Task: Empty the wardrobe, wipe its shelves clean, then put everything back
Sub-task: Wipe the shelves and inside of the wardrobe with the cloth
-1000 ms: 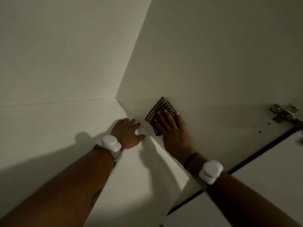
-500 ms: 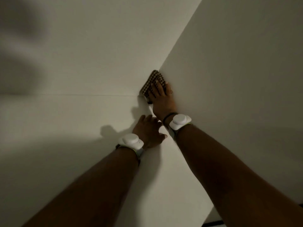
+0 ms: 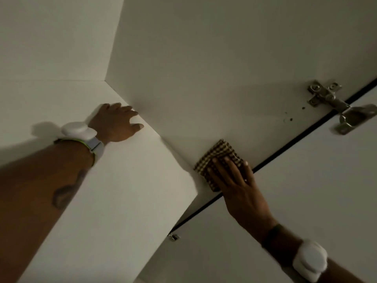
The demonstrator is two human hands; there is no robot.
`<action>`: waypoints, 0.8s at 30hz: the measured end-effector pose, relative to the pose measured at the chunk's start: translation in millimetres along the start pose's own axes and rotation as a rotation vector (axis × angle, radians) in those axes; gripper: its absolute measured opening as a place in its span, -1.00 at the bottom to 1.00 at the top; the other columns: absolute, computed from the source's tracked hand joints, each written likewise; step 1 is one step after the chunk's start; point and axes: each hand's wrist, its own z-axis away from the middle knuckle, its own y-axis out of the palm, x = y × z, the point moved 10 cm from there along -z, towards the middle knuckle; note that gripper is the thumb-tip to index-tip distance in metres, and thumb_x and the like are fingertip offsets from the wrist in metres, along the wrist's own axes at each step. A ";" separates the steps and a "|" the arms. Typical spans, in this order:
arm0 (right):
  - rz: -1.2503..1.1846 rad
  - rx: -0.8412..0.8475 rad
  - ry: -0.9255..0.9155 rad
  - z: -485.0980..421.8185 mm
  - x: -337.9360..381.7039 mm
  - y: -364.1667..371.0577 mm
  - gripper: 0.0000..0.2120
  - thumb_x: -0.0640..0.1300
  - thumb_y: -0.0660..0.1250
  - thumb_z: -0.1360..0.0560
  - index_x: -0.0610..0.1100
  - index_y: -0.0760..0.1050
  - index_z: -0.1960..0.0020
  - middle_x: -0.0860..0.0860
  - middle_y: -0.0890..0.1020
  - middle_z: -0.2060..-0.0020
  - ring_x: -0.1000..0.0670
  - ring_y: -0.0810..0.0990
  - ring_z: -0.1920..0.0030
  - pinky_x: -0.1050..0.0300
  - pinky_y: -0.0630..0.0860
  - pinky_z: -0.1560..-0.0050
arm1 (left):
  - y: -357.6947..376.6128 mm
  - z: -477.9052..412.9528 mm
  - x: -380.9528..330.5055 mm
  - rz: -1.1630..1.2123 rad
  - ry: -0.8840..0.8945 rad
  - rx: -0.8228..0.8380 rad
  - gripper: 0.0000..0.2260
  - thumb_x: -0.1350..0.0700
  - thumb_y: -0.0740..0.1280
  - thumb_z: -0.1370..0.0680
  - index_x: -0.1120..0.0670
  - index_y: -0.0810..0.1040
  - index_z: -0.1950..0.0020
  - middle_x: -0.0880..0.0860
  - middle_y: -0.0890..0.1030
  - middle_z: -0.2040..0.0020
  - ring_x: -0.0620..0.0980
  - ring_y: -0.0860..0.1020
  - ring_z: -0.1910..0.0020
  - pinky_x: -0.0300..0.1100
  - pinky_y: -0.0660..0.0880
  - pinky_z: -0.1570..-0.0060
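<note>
Fingers (image 3: 232,168) of the right hand (image 3: 242,193), straight and slightly apart, press a checked cloth (image 3: 220,152) flat against the wardrobe's side panel (image 3: 204,78) near its front edge, while the left hand (image 3: 116,123) rests on the shelf (image 3: 122,201), fingers loosely spread.

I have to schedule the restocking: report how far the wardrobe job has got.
Done: the white shelf in view holds nothing, so emptying looks finished here. In hand: the right hand presses a brown checked cloth flat on the white side panel while the left hand rests on the shelf. Left: any remaining wiping, then putting everything back.
</note>
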 end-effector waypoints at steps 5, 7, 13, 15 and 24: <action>-0.031 0.039 -0.022 4.9 19.1 19.1 -0.32 -0.14 0.10 -0.58 -0.06 -0.05 -0.65 -0.10 -0.09 -0.64 -0.21 -0.16 -0.62 -0.32 -0.15 -0.57 | -6.7 8.7 2.8 0.004 -0.105 -0.056 -0.49 -0.24 0.11 -0.63 -0.05 0.39 -0.51 0.02 0.34 -0.55 0.14 0.24 -0.54 0.13 0.09 -0.51; -0.038 0.023 -0.035 -16.5 30.9 22.0 -0.31 -0.13 0.12 -0.55 -0.07 -0.01 -0.65 -0.10 -0.06 -0.64 -0.22 -0.15 -0.62 -0.33 -0.18 -0.56 | -12.4 21.9 10.6 -0.041 -0.206 -0.101 -0.56 -0.14 0.13 -0.62 0.01 0.48 -0.42 0.08 0.44 -0.46 0.21 0.31 -0.47 0.18 0.14 -0.46; -0.051 -0.084 -0.160 -153.4 73.9 -0.3 -0.45 -0.04 -0.04 -0.58 -0.09 0.34 -0.54 -0.10 0.34 -0.53 -0.26 0.20 -0.56 -0.35 -0.13 -0.54 | -25.0 51.6 24.3 -0.078 -0.346 -0.187 -0.60 -0.02 0.13 -0.60 0.05 0.50 -0.38 0.15 0.43 -0.43 0.28 0.29 -0.45 0.20 0.12 -0.45; -0.018 -0.072 -0.200 -213.4 91.6 -8.4 -0.46 -0.01 -0.01 -0.59 -0.06 0.38 -0.52 -0.07 0.36 -0.53 -0.25 0.21 -0.56 -0.33 -0.21 -0.50 | -26.7 51.2 23.8 -0.048 -0.361 -0.194 -0.54 -0.03 0.06 -0.57 0.04 0.49 -0.40 0.13 0.40 -0.47 0.26 0.26 -0.48 0.20 0.08 -0.47; 0.014 0.003 -0.198 -427.5 163.8 -62.3 -0.39 0.14 0.00 -0.69 -0.08 -0.01 -0.65 -0.04 0.07 -0.63 -0.23 -0.12 -0.61 -0.38 -0.23 -0.50 | -30.5 46.1 32.3 0.040 -0.358 -0.263 -0.48 -0.05 0.09 -0.43 0.05 0.51 -0.32 0.14 0.47 -0.38 0.29 0.29 -0.44 0.27 0.06 -0.47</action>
